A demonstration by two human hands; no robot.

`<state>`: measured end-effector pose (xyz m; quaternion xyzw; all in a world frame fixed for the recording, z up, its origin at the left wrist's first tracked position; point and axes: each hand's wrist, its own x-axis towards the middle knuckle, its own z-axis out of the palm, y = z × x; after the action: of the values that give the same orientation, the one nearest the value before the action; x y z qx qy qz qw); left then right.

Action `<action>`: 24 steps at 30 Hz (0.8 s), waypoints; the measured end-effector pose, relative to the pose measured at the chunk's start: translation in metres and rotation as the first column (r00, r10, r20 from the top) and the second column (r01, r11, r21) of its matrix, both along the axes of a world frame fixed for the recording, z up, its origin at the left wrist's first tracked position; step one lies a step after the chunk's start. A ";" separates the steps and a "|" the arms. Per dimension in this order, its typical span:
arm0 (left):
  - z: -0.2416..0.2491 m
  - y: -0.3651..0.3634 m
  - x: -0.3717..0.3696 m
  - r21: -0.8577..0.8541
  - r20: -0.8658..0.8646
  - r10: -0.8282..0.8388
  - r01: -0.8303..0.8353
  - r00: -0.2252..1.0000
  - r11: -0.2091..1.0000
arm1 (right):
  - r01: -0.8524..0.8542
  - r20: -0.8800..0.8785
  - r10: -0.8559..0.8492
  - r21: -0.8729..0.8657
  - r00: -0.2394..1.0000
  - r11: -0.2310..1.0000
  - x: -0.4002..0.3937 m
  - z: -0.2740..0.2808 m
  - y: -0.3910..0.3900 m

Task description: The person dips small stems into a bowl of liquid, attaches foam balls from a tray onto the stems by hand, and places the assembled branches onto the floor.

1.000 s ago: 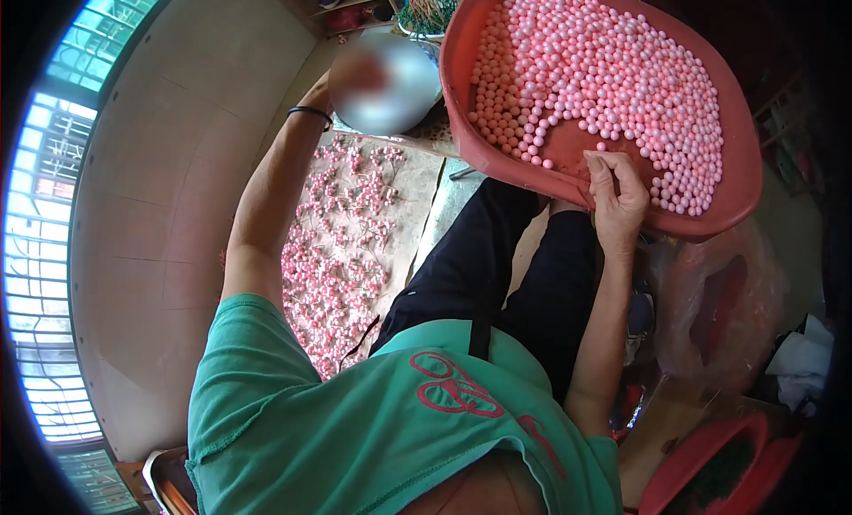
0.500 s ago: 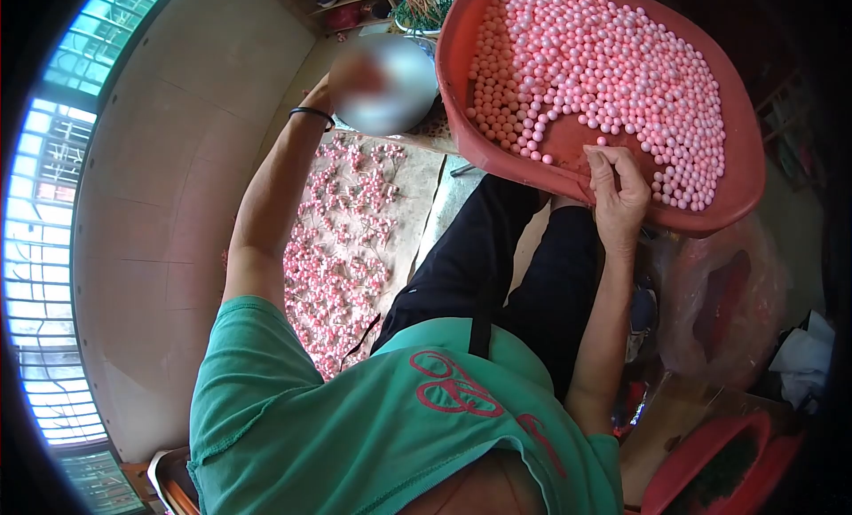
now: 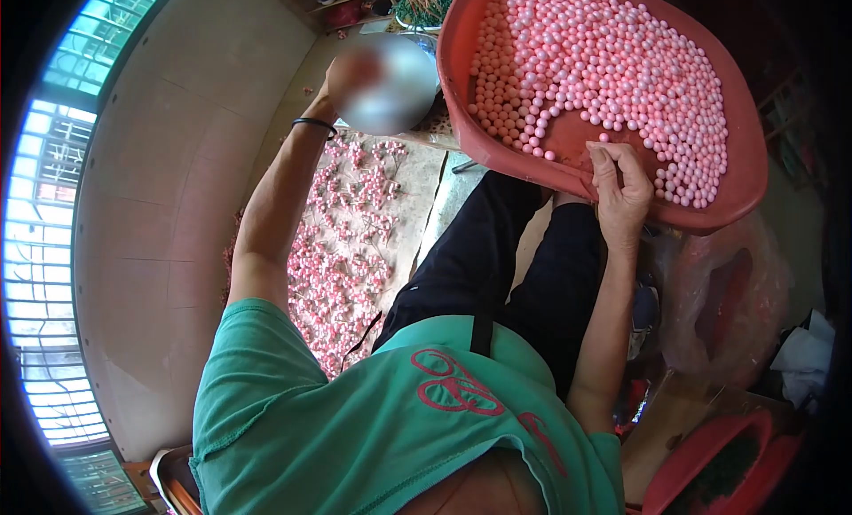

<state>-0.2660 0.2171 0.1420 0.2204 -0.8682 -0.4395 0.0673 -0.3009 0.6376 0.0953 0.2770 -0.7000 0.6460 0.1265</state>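
A red plastic basin [image 3: 568, 141] full of pink pearl-like beads [image 3: 612, 58] tilts in front of me. My right hand [image 3: 623, 182] is over its near rim, thumb and forefinger pinched together; whatever they hold is too small to make out. A single bead [image 3: 604, 137] shows just beyond those fingertips. My left hand [image 3: 334, 85], below which a dark band circles the wrist, reaches to a round pale bowl [image 3: 404, 94]. A blurred patch covers the bowl and the left fingers, so their grip is hidden.
Many pink bead sprigs [image 3: 342, 267] lie on a pale sheet at my left. Green stems [image 3: 426, 5] stand in a container at the back. A clear plastic bag [image 3: 719, 302] and another red basin [image 3: 710, 462] are on the right. A pale wall [image 3: 169, 213] runs along the left.
My left hand has shifted slightly at the bowl's edge. The right hand keeps its pinch in nearly the same place over the basin.
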 end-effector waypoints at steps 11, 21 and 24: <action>0.001 -0.005 0.003 -0.065 0.054 -0.071 0.074 0.996 0.995 | 0.001 0.002 -0.001 0.004 1.000 1.000 0.001 0.001 0.000; -0.011 -0.009 0.004 -0.285 -0.033 0.028 -0.036 0.999 0.958 | 0.002 0.009 -0.003 0.005 1.000 1.000 0.002 0.002 0.000; -0.016 -0.014 0.001 -0.348 -0.081 0.042 -0.068 0.996 0.935 | 0.009 -0.011 -0.009 0.009 1.000 1.000 0.000 0.002 0.000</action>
<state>-0.2646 0.2033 0.1259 0.2130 -0.9230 -0.2837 0.1491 -0.3004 0.6376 0.0971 0.2779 -0.7036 0.6406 0.1319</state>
